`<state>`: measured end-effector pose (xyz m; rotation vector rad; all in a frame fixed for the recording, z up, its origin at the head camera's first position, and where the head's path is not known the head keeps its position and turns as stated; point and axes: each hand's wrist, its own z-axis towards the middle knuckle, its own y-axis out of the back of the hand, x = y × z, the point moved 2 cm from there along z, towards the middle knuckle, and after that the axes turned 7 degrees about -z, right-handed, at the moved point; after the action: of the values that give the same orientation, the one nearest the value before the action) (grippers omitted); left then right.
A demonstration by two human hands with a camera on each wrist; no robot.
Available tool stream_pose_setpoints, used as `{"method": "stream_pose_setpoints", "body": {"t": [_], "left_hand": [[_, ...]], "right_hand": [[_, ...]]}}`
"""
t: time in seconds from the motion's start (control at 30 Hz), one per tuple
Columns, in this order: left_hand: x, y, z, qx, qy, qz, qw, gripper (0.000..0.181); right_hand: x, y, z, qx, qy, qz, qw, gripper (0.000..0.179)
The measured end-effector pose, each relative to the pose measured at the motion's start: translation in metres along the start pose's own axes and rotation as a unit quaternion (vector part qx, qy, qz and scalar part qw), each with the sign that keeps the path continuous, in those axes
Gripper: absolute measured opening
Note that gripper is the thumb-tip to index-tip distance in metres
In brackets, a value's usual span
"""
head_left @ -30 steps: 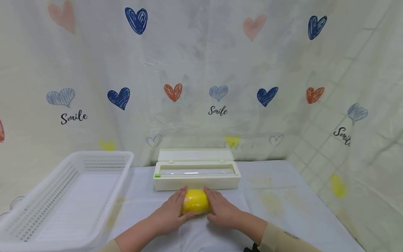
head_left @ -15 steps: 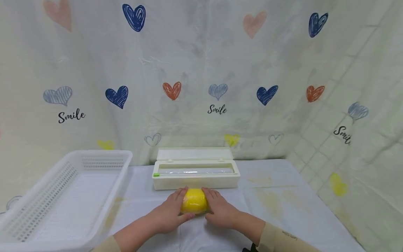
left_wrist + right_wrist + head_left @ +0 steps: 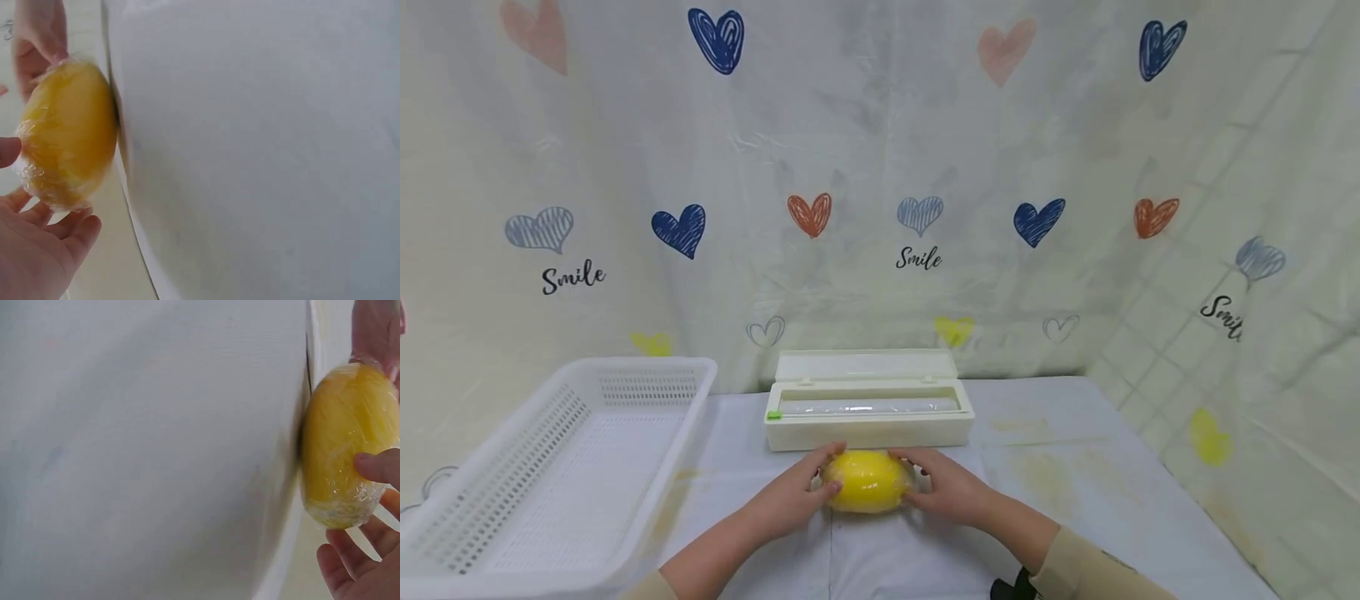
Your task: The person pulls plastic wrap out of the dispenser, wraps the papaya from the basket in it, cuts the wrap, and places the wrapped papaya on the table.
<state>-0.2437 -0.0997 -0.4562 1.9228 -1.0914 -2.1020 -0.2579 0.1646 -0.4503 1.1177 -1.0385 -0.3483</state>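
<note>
A yellow oval fruit (image 3: 868,482), closely wrapped in clear cling film, lies on the white cloth with its long side running left to right. My left hand (image 3: 790,500) holds its left end, thumb on the near side and fingers behind. At the other end my right hand (image 3: 958,492) holds it the same way. Wrinkled film on the fruit (image 3: 72,134) shows in the left wrist view, the fingertips close around its end. In the right wrist view, the thumb lies on the fruit (image 3: 340,431). Which exact kind of fruit it is I cannot tell.
Just behind the fruit stands a white cling film dispenser (image 3: 868,433), its lid raised, with a roll (image 3: 865,407) inside and a green slider (image 3: 773,415) at the left. A white plastic basket (image 3: 692,433) stands at the left. A heart-printed curtain (image 3: 850,125) hangs behind.
Both hands have slid outward from the fruit's middle to its two ends, uncovering more of it. The thumbs now rest against its near side. Dispenser and basket have stayed put.
</note>
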Motion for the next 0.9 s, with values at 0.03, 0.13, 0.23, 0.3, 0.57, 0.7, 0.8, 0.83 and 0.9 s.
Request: {"method": "stream_pose_setpoints", "body": {"t": [0.03, 0.13, 0.23, 0.3, 0.57, 0.7, 0.8, 0.83, 0.9], "left_hand": [[0.0, -0.001, 0.0, 0.005, 0.0, 0.001, 1.0, 0.064], [-0.001, -0.007, 0.002, 0.021, -0.013, 0.04, 0.9989, 0.06], [-0.004, -0.014, 0.005, 0.027, -0.034, 0.122, 0.9915, 0.061], [-0.006, -0.017, 0.006, 0.019, -0.053, 0.18, 0.982, 0.062], [-0.012, -0.014, 0.007, -0.013, -0.078, 0.222, 0.9718, 0.051], [-0.015, -0.012, 0.008, -0.023, -0.084, 0.244, 0.9659, 0.053], [-0.018, -0.01, 0.008, -0.038, -0.092, 0.256, 0.9615, 0.056], [-0.019, -0.009, 0.007, -0.043, -0.096, 0.257, 0.9606, 0.055], [-0.02, -0.007, 0.006, -0.048, -0.098, 0.256, 0.9606, 0.05]], "right_hand": [[0.001, 0.002, -0.001, -0.004, 0.004, -0.002, 1.0, 0.056], [0.002, 0.006, -0.005, -0.012, 0.01, -0.002, 0.9999, 0.055], [0.002, 0.007, -0.008, -0.01, 0.019, -0.005, 0.9998, 0.052], [0.001, 0.007, -0.008, -0.009, 0.022, -0.015, 0.9996, 0.051], [-0.001, 0.007, -0.007, 0.006, 0.012, -0.037, 0.9992, 0.051], [-0.001, 0.008, -0.005, 0.003, 0.022, -0.045, 0.9987, 0.052], [-0.002, 0.009, -0.004, 0.001, 0.027, -0.05, 0.9984, 0.052], [-0.002, 0.009, -0.004, 0.002, 0.025, -0.05, 0.9985, 0.052], [-0.004, 0.008, -0.005, 0.002, 0.021, -0.046, 0.9987, 0.053]]}}
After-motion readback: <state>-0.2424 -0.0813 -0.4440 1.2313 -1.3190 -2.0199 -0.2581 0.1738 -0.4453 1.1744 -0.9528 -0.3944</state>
